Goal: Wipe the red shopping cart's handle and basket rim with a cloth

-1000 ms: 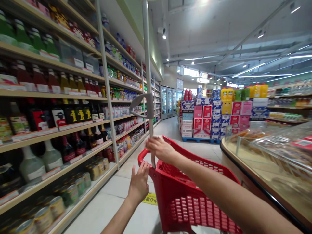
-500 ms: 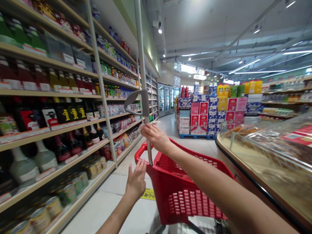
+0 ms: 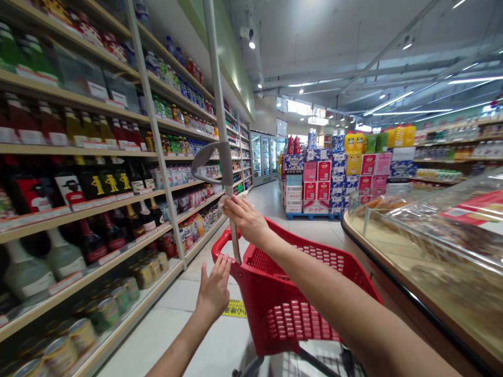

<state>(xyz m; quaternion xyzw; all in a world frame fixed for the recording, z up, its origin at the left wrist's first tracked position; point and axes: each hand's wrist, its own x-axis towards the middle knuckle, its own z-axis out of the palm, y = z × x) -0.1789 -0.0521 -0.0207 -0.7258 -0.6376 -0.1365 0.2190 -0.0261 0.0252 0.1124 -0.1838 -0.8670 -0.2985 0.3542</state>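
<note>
- 1 red cart (image 3: 255,303), right in front of the person, with 1 pole (image 3: 215,68) rising from its handle end and 1 grey loop (image 3: 225,163) on the pole
- 1 pale cloth (image 3: 222,206), up against the pole just below the loop
- 2 hands: the right hand (image 3: 246,219) has its fingers close together and bent over the cloth at the pole, thumb hidden; the left hand (image 3: 212,293) is spread loosely, fingertips laid on the cart's handle (image 3: 220,243), not wrapped round it
- 1 yellow sticker (image 3: 234,309) on the floor
- pale tiled floor (image 3: 176,309), kinda shiny
- left: shelves (image 3: 120,203) of bottles and cans, way too many to count, plus 2 clear bins (image 3: 80,70)
- right: 1 glass-edged counter (image 3: 393,272) with packaged stuff
- further off: boxes (image 3: 310,191) on 1 blue pallet (image 3: 314,215), 2 red jugs (image 3: 294,144) on top, then glass-door fridges (image 3: 264,157)
</note>
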